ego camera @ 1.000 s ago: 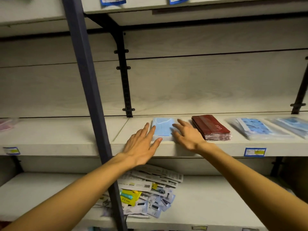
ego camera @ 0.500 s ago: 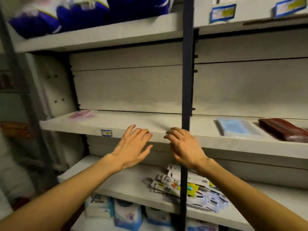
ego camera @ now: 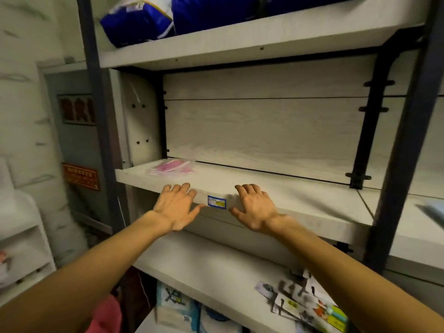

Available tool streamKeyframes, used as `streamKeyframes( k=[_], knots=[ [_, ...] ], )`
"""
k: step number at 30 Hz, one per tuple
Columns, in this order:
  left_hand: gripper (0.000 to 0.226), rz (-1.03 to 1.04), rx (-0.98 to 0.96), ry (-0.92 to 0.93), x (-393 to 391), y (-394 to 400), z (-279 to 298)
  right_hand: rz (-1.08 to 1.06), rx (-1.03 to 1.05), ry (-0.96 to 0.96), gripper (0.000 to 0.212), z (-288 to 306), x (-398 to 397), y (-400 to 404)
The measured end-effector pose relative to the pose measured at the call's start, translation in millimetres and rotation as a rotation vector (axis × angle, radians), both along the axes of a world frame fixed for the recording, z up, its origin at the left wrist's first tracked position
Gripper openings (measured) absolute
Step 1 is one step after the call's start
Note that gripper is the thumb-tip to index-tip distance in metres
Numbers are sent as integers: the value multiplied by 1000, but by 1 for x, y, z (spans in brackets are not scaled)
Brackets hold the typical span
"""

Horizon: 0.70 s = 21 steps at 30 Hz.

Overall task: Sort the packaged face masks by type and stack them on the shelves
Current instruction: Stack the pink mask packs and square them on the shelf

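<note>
A clear pack of pink face masks (ego camera: 172, 167) lies at the far left of the middle shelf (ego camera: 283, 188). My left hand (ego camera: 176, 205) and my right hand (ego camera: 255, 207) reach toward that shelf's front edge, either side of a blue and yellow price label (ego camera: 217, 202). Both hands hold nothing, with fingers loosely bent at the edge. The pink pack lies above and behind my left hand, apart from it. A sliver of a blue mask pack (ego camera: 432, 209) shows at the right edge. A loose heap of mixed mask packs (ego camera: 310, 306) lies on the lower shelf under my right forearm.
A dark metal upright (ego camera: 406, 145) splits the shelf bays on the right, another upright (ego camera: 96, 97) stands at the left. Blue bulky packs (ego camera: 153, 18) fill the top shelf. Boxed goods (ego camera: 177, 308) sit on the bottom shelf. A white unit (ego camera: 21, 236) stands at far left.
My view has swung left, away from the blue and red mask stacks. Both hands moved left along the shelf edge and now sit by the price label under the pink pack.
</note>
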<state>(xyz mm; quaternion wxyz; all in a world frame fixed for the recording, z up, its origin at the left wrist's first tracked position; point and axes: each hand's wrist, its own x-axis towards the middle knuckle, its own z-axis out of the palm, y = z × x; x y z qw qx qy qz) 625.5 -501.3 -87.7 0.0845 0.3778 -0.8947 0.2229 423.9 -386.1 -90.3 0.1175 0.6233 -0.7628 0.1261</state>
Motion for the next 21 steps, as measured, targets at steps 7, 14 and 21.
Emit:
streamKeyframes(
  k=[7, 14, 21],
  knots=[
    [62, 107, 92, -2, -2, -117, 27, 11, 31, -135, 64, 25, -15, -123],
    [70, 275, 264, 205, 0, -235, 31, 11, 95, -433, 56, 29, -22, -249],
    [76, 450, 387, 343, -8, -320, 30, -2, 41, -726, 52, 13, -25, -327]
  ],
)
